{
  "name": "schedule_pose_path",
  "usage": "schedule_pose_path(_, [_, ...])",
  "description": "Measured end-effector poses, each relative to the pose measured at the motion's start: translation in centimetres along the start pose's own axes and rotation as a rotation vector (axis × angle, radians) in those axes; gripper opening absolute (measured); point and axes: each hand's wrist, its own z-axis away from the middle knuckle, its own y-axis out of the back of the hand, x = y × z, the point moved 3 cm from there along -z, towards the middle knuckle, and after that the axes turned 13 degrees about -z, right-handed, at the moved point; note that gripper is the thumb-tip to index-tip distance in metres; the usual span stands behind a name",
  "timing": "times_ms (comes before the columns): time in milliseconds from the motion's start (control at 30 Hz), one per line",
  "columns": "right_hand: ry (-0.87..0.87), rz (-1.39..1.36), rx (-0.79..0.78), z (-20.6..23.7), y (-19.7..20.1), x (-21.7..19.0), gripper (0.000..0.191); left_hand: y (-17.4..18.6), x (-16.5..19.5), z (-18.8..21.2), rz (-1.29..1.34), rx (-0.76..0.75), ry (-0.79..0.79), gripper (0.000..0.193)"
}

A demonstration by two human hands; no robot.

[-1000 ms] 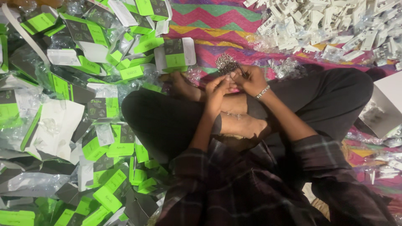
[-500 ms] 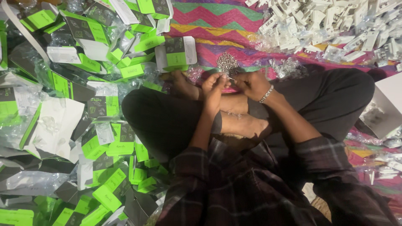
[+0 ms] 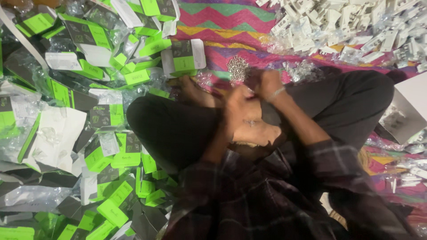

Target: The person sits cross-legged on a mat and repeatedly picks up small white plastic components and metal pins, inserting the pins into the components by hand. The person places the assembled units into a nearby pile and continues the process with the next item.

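Far left of the rug (image 3: pixel 249 26), it's a heap of green-and-black cartons (image 3: pixel 89 102) and clear plastic wrap spilling right up to the person's knee. One carton (image 3: pixel 184 55) stands apart near the middle, just beside a little pile of screws (image 3: pixel 238 67).

The person sits cross-legged and works right over that pile. The left hand (image 3: pixel 238 104) is curled, fingers drawn in toward the thumb, like it's pinching something tiny. The right hand (image 3: pixel 267 84) has a bracelet at the wrist and sits just past it, also closed up, fingertips nearly touching the left's. It's blurry, so I honestly can't tell what's between them, maybe a screw, maybe a small part. The screws lie on the rug, just beyond both hands.

To do this bit well, I'd say keep both hands low over the lap, so that anything dropped lands close, and pick one screw at a time.

Top right corner of the rug has a big heap of white plastic parts (image 3: pixel 347 22), and an open white box (image 3: pixel 407 113) sits at the right edge by the other knee.
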Motion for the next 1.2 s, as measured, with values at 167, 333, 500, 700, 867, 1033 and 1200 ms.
schedule_pose_path(167, [-0.259,-0.653,0.035,0.1,0.7,2.9,0.022,-1.5,-0.7,0.9,0.274,-0.087,-0.012,0.013])
schedule_pose_path(333, [-0.551,-1.346,-0.212,2.1,-2.2,0.6,0.035,-2.6,-4.1,-0.6,0.651,-0.067,0.173,0.046])
schedule_pose_path(500, [-0.529,-1.430,-0.082,2.0,-4.4,-1.2,0.015,-2.4,-4.5,-0.3,0.718,-0.071,0.270,0.055])
schedule_pose_path(700, [-0.520,-1.392,0.060,2.6,-5.3,0.3,0.020,-1.8,-3.4,-1.1,0.609,-0.191,0.205,0.051])
schedule_pose_path(867, [-0.452,-1.140,0.467,-0.7,-1.0,0.6,0.029,0.3,-0.2,1.1,0.381,-0.382,-0.240,0.083])
schedule_pose_path(1033, [-0.339,-0.972,0.659,-2.1,7.0,3.3,0.033,1.3,0.3,3.2,0.222,-0.393,-0.016,0.068])
schedule_pose_path(1200, [-0.297,-0.888,0.554,-0.5,4.4,2.4,0.038,0.2,-1.5,-3.8,-0.045,-0.203,0.043,0.075])
